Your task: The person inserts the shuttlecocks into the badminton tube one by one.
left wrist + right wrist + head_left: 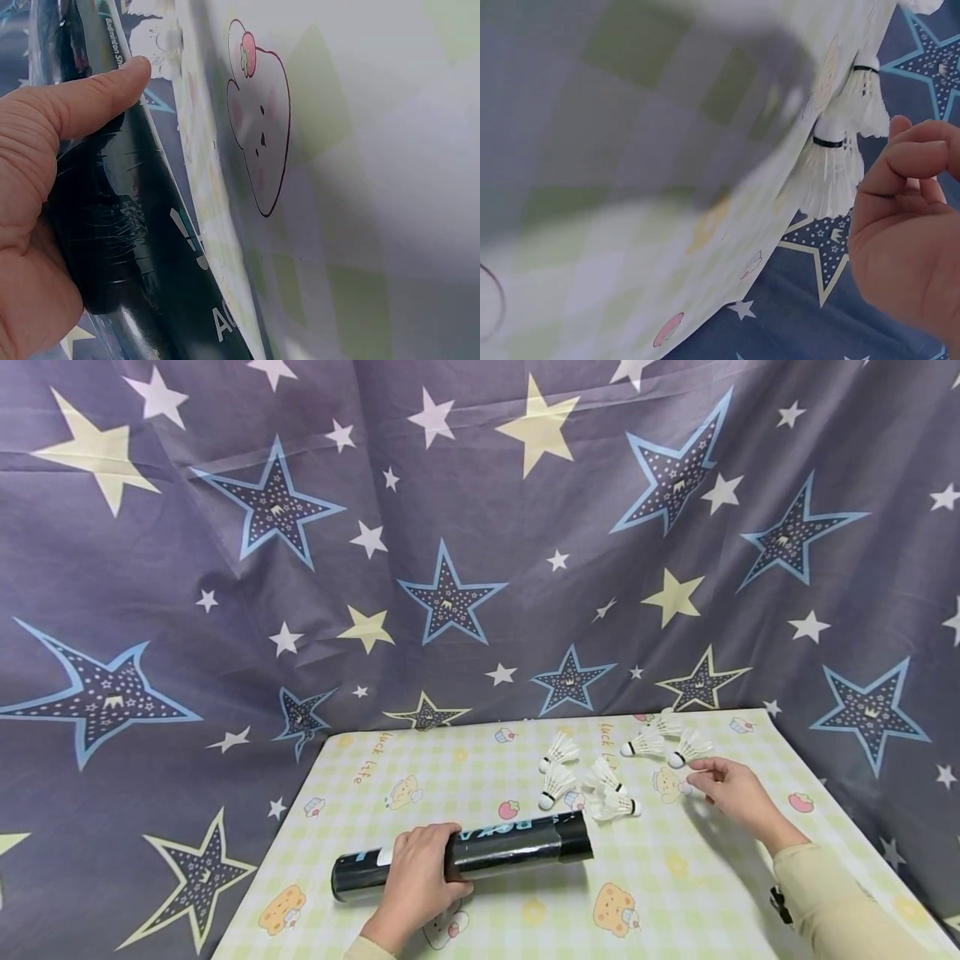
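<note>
Black badminton shuttlecock tube over the near half of the counter; resting or raised, cannot tell. Left grip clamped round its barrel. Likely light, stiff, slick; mid-barrel hold advised. White shuttlecocks lie beyond: presumably very light, skirts fragile; take by the rounded head. Right grip holds nothing, fingertips slightly apart beside the nearest shuttlecock; contact unclear. Writing: "Badminton Sh…" on tube; large blue lettering partly hidden, brand unread; "luck Life" printed on counter.

White shuttlecocks lie on the table — green-checked, cartoon-printed.
</note>
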### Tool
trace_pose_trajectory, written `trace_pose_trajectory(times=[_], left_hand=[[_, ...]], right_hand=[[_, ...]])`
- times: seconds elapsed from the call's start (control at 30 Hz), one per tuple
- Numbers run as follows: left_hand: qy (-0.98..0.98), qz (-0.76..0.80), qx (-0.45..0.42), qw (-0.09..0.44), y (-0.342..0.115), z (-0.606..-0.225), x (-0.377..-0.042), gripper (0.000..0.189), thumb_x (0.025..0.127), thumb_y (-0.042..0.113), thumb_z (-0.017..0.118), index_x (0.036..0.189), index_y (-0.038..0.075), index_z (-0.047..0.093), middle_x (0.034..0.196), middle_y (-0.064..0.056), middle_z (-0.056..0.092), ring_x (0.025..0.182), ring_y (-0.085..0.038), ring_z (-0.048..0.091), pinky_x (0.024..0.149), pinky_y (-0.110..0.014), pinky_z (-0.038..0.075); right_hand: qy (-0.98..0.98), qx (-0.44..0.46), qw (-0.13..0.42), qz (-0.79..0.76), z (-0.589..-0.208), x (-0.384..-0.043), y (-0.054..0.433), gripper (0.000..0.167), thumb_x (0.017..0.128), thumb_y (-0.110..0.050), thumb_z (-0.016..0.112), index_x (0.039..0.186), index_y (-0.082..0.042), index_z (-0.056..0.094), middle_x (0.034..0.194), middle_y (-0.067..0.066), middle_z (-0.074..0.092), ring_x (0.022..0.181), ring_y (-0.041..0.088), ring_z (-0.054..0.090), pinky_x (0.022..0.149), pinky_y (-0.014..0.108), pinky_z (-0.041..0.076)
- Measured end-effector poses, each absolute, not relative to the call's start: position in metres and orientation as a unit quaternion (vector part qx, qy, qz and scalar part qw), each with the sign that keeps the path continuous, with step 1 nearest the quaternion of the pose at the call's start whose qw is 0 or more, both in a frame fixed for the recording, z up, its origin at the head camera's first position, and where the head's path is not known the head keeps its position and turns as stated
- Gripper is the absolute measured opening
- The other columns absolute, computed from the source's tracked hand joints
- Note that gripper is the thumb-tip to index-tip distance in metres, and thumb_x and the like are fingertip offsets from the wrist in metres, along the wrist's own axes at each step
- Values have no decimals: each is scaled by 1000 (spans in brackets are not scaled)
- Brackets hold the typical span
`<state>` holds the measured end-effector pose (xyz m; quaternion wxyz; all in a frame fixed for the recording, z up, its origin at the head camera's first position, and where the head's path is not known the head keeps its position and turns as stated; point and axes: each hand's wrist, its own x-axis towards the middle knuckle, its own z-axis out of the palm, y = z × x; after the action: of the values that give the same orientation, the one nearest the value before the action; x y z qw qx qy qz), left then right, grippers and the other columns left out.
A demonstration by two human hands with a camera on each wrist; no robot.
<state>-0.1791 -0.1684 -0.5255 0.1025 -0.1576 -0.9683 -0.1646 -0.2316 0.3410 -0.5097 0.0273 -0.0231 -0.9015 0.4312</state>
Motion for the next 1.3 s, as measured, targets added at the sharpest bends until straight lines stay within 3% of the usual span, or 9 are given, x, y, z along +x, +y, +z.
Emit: trace_pose_trajectory(times=[0.5, 0.63, 0.8, 1.0, 1.3], left_hand=[[-968, -161, -158, 109, -171, -525, -179, 83, 63, 40, 105, 133, 16, 67, 127, -3, 74, 117, -26, 66, 103, -52, 45], [-969, -162, -156, 105, -172, -524, -179, 84, 63, 41, 104, 134, 16, 67, 128, -3, 74, 118, -27, 66, 104, -53, 45], [-968, -167, -160, 98, -173, -524, -179, 84, 65, 42, 104, 136, 17, 66, 130, -4, 74, 120, -28, 66, 105, -54, 44], [-969, -166, -159, 94, -172, -523, -181, 85, 65, 42, 104, 137, 17, 66, 131, -3, 73, 120, -28, 66, 105, -54, 44], [-969, -161, -159, 97, -172, -523, -179, 84, 64, 42, 104, 135, 17, 67, 129, -3, 74, 119, -27, 66, 105, -54, 45]], right_hand=[[-924, -15, 40, 381, -509, -259, 349, 39, 106, -18, 63, 131, 11, 64, 108, 25, 74, 80, 22, 70, 66, 29, 54], [-942, 5, 58, 330, -506, -266, 351, 35, 104, -16, 65, 125, 11, 67, 111, 29, 74, 92, 35, 73, 80, 43, 59], [-957, 6, 53, 285, -500, -275, 355, 37, 104, -19, 63, 127, 10, 66, 120, 32, 72, 112, 53, 67, 95, 64, 52], [-966, -13, 31, 257, -496, -284, 355, 43, 104, -23, 60, 133, 8, 64, 136, 36, 64, 123, 61, 60, 100, 70, 50], [-972, -19, 39, 233, -500, -299, 354, 43, 102, -22, 60, 134, 7, 65, 146, 42, 49, 136, 63, 46, 107, 73, 44]])
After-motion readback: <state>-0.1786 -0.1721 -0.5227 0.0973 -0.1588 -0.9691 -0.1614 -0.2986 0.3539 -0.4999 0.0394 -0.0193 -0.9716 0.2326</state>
